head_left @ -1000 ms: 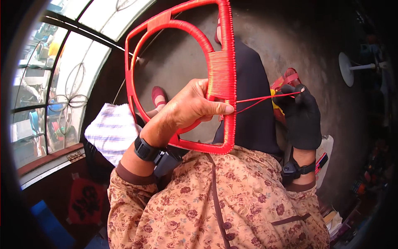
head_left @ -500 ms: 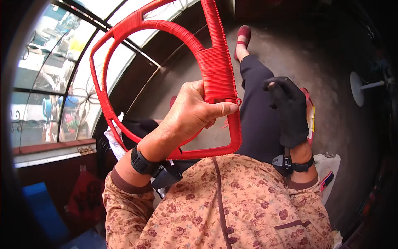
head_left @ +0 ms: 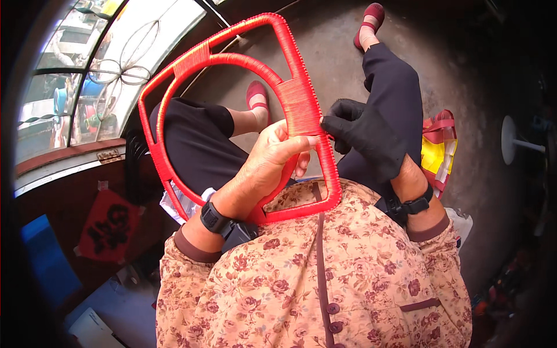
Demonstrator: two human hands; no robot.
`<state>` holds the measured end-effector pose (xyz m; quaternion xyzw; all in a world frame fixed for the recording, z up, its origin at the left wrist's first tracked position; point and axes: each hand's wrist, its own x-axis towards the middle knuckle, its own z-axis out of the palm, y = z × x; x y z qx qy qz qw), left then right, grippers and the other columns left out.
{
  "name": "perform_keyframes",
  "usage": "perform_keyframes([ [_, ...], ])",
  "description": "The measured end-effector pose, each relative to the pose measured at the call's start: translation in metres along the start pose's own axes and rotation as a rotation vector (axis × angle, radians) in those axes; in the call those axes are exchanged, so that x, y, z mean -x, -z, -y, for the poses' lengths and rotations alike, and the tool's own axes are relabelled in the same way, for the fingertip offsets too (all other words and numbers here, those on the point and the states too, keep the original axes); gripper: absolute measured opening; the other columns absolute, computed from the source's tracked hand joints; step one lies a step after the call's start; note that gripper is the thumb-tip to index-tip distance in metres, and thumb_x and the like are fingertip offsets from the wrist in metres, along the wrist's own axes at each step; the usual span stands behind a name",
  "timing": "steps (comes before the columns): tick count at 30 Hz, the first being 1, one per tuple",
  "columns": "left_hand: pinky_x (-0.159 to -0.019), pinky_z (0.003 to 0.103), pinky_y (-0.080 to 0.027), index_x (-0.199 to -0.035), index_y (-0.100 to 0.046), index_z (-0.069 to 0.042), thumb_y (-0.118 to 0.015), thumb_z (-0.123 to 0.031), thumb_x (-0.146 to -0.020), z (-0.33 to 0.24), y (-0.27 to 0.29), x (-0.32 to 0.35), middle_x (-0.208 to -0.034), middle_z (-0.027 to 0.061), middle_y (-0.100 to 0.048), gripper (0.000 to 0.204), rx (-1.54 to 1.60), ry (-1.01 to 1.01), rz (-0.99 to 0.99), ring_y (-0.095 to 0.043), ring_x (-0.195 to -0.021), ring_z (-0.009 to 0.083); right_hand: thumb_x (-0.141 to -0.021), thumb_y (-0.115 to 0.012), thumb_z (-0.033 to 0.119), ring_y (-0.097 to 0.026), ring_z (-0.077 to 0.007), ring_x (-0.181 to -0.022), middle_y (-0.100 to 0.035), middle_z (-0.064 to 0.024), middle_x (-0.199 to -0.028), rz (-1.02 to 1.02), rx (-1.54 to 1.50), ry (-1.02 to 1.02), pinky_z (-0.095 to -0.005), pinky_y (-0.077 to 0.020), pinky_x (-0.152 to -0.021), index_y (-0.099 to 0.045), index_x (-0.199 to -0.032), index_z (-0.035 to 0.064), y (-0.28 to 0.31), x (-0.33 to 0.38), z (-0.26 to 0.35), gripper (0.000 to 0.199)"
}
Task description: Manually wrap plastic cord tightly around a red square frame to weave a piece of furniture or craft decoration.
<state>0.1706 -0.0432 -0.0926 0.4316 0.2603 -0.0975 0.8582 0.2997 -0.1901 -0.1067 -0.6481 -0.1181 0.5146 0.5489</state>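
Note:
A red cord-wrapped frame [head_left: 300,107], a rounded rectangle with a ring inside it, is held up slanted over my lap. My bare left hand [head_left: 275,152] grips its right-hand bar, thumb on top just below the wide wrapped band and fingers curled underneath. In a black glove, my right hand [head_left: 366,132] meets the outer edge of that bar, with thumb and finger pinched together. A bit of red shows beneath the pinch, but the glove hides what lies between its fingertips. The frame's lower bar is close to my floral shirt [head_left: 348,249].
My knees in dark trousers [head_left: 391,95] are apart under the frame. A red and yellow bag [head_left: 439,148] stands beyond my right forearm. A barred window [head_left: 110,75] fills the upper left, above a blue panel [head_left: 51,261]. A white round-ended object [head_left: 509,139] is at far right.
My right hand has moved left and closed in on the frame's edge, from being apart from it. The frame has come lower and tipped, and the head view has shifted.

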Motion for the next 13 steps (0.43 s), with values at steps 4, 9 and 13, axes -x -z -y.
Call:
perform_keyframes([
  [4,-0.047,0.023,-0.043,-0.1,-0.057,-0.001,-0.06,-0.019,-0.091,0.011,0.018,-0.003,-0.079,0.0041,-0.062,0.02,0.072,-0.008,0.021,-0.053,-0.056,0.0089,-0.092,-0.063,0.024,-0.055,-0.0075,-0.059,-0.061,-0.0004,-0.069,0.042,0.004,0.022,-0.0236,-0.0462,-0.057,-0.064,-0.091,0.0034,-0.008,-0.004,-0.013,0.021],
  [9,-0.053,0.025,-0.052,-0.104,-0.056,0.002,-0.048,-0.029,-0.099,0.02,0.029,-0.004,-0.084,0.0108,-0.064,0.033,0.235,0.016,0.066,-0.061,-0.061,0.0143,-0.094,-0.061,0.025,-0.056,-0.0072,-0.064,-0.062,-0.0004,-0.074,0.128,-0.053,0.084,-0.023,-0.047,-0.062,-0.064,-0.091,0.0035,-0.012,-0.006,-0.024,0.022],
  [13,-0.057,0.026,-0.055,-0.108,-0.055,0.003,-0.046,-0.03,-0.1,0.021,0.031,-0.007,-0.087,0.0123,-0.065,0.035,0.106,-0.081,-0.031,-0.064,-0.065,0.0159,-0.095,-0.062,0.027,-0.057,-0.008,-0.066,-0.063,-0.0002,-0.078,0.085,-0.025,0.101,-0.0236,-0.0477,-0.064,-0.064,-0.096,0.0033,-0.009,-0.016,-0.026,0.024],
])
